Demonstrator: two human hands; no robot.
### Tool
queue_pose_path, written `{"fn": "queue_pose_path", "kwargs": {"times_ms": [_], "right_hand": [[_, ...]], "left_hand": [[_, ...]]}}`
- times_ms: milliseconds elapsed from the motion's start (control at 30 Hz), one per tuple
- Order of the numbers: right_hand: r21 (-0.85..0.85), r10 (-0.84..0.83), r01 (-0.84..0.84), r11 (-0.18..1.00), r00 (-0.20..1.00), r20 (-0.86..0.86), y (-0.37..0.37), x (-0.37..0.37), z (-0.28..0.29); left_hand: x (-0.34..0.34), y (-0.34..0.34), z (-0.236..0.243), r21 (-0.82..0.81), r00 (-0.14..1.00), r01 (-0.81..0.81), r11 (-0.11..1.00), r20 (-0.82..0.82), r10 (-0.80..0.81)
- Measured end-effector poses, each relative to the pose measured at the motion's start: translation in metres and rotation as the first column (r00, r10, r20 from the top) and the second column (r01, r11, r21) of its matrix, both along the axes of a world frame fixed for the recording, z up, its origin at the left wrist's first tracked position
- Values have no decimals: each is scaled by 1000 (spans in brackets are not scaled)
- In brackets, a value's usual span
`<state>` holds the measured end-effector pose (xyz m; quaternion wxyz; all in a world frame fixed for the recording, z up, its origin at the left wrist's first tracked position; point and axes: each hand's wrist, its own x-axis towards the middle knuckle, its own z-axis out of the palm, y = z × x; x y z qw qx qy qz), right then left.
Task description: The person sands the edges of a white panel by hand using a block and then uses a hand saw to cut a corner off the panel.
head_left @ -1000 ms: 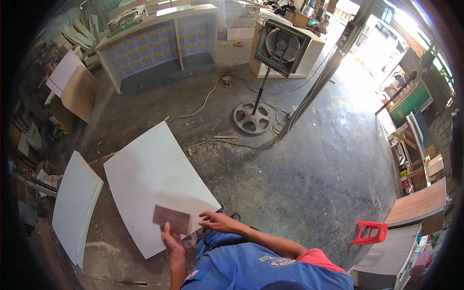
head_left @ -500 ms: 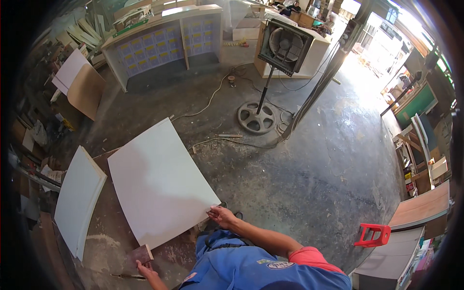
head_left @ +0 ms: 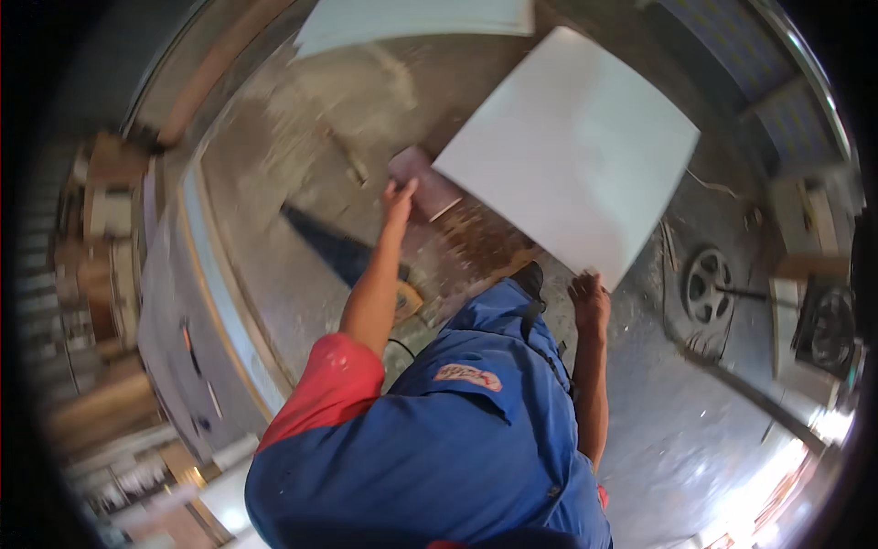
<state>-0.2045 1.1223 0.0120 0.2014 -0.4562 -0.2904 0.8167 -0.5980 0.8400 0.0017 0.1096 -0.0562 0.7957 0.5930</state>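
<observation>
A flat, dark red-brown sanding block [head_left: 425, 181] with a pale end is in my left hand [head_left: 400, 194], the fingers closed on its near edge. It lies beside the left corner of a large white panel [head_left: 572, 146]. My right hand [head_left: 590, 297] grips the panel's near right corner, with the fingertips at the edge. The panel rests on a worn brown work surface [head_left: 485, 233]. Close to my left forearm lies a handsaw [head_left: 329, 242] with a dark blade and a wooden handle, partly covered by the arm.
Another white panel [head_left: 416, 20] lies at the far side. To the right, a fan [head_left: 828, 329] stands on a round spoked base [head_left: 709, 284], near a post [head_left: 754, 393]. On the left is a grey-topped table [head_left: 187, 339] with small tools. Stacked boards [head_left: 105, 274] stand beyond it.
The view has swung left, bringing the handsaw and the left-hand table into sight. My left hand still holds the sanding block by the panel's corner, and my right hand stays at its other corner.
</observation>
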Motion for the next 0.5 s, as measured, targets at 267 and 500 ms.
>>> {"fn": "queue_pose_path", "kwargs": {"times_ms": [267,500], "right_hand": [[26,110,-123,992,949,297,-14,7,24],[193,229,-295,936,925,303,-59,51,24]], "left_hand": [[47,-37,71,-291,992,-25,956,-125,-12],[157,-134,83,-560,851,-339,756,-524,-6]]}}
